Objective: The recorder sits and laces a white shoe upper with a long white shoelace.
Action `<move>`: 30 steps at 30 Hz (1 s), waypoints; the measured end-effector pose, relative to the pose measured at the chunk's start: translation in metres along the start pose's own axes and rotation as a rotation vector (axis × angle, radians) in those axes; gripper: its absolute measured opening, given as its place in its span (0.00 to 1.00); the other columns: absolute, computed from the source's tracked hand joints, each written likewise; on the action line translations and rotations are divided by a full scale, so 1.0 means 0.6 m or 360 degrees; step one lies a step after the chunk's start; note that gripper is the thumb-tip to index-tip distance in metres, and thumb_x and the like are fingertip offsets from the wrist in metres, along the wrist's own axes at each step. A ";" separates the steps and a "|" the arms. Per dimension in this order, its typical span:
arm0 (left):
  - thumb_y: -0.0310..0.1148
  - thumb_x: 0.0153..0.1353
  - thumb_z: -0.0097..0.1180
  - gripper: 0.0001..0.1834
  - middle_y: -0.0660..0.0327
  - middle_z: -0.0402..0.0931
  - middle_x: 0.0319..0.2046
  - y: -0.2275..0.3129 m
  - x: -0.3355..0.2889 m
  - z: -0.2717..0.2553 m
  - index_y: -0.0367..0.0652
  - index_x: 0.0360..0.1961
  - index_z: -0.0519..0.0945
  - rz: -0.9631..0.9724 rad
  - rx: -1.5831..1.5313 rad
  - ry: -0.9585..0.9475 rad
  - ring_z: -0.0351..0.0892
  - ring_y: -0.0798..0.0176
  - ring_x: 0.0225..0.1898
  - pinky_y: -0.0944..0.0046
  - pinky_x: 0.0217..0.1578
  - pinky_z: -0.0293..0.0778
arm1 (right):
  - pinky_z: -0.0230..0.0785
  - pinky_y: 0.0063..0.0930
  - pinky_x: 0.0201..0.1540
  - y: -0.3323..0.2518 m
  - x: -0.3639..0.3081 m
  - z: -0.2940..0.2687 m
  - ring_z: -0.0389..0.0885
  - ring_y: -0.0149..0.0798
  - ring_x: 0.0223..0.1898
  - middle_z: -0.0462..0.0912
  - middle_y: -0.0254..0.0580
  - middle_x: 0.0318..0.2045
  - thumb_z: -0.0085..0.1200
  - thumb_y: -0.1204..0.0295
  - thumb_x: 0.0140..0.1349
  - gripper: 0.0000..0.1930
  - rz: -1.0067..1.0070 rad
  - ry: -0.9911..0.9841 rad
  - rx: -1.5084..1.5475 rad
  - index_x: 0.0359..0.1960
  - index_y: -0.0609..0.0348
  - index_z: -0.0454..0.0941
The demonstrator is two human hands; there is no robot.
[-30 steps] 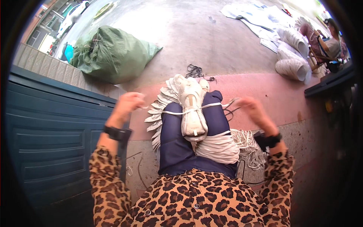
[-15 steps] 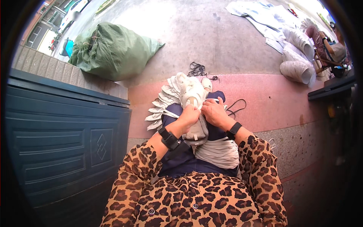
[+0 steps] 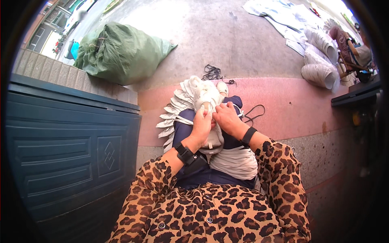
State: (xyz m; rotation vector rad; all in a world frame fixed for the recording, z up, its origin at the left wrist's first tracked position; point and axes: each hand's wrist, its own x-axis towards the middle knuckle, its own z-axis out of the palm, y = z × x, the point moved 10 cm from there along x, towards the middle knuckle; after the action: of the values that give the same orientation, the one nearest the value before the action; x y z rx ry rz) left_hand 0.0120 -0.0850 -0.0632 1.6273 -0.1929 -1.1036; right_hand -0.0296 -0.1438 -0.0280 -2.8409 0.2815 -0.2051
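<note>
Both hands are together over the lap, working at a white bundle (image 3: 206, 97) of flat cloth pieces that lies along the thighs. The left hand (image 3: 201, 124) has its fingers pinched shut on the top of the bundle, thumb side up, and the right hand (image 3: 227, 118) sits just beside it, touching it, fingers curled down and closed on the same spot of white cloth. What exactly they pinch is too small to tell. Each wrist wears a black band. More white pieces (image 3: 172, 117) fan out in a stack on the left of the legs, and a second white stack (image 3: 235, 162) rests against the right thigh, below the right forearm. A black cord (image 3: 253, 113) loops on the pink floor (image 3: 291, 101) just right of the knees, and a dark tangle (image 3: 211, 73) lies beyond the bundle. A blue door (image 3: 69, 150) stands at the left. A green sack (image 3: 121, 52) slumps on the concrete further out, well apart from the hands. At the far right, white rolls (image 3: 320, 73) lie beside another person (image 3: 348, 44).
</note>
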 end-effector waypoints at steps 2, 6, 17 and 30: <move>0.28 0.62 0.40 0.06 0.60 0.69 0.34 -0.004 -0.001 -0.004 0.39 0.39 0.64 -0.0016 -0.0211 0.0001 0.74 0.66 0.31 0.67 0.33 0.74 | 0.57 0.41 0.47 -0.025 -0.003 -0.002 0.69 0.37 0.40 0.72 0.35 0.29 0.50 0.68 0.47 0.05 -0.0225 0.0023 -0.0255 0.23 0.53 0.77; 0.28 0.62 0.40 0.07 0.59 0.68 0.34 0.003 -0.001 -0.002 0.39 0.40 0.64 0.0093 -0.0146 -0.0036 0.74 0.66 0.31 0.67 0.33 0.74 | 0.58 0.39 0.46 -0.041 -0.004 -0.006 0.70 0.36 0.39 0.73 0.35 0.28 0.50 0.67 0.47 0.05 -0.0446 0.0149 -0.0189 0.23 0.52 0.77; 0.28 0.60 0.43 0.17 0.62 0.71 0.17 0.071 0.005 -0.062 0.38 0.51 0.65 0.0300 0.0661 0.0055 0.68 0.71 0.12 0.73 0.11 0.64 | 0.60 0.36 0.37 0.010 -0.012 0.018 0.74 0.42 0.34 0.76 0.41 0.29 0.50 0.67 0.51 0.06 0.0001 0.0021 0.0087 0.25 0.55 0.76; 0.42 0.48 0.58 0.13 0.50 0.77 0.22 0.051 -0.008 0.021 0.42 0.23 0.79 0.0725 0.2207 0.0079 0.78 0.48 0.28 0.52 0.29 0.72 | 0.57 0.45 0.40 0.014 -0.012 0.038 0.74 0.42 0.37 0.77 0.41 0.28 0.51 0.64 0.46 0.09 -0.0015 -0.0256 0.0079 0.25 0.53 0.78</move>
State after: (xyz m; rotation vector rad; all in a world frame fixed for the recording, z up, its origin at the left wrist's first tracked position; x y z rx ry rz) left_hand 0.0122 -0.1024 -0.0343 2.5656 -1.4613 -0.4975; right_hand -0.0345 -0.1443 -0.0527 -2.7896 0.2259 0.0148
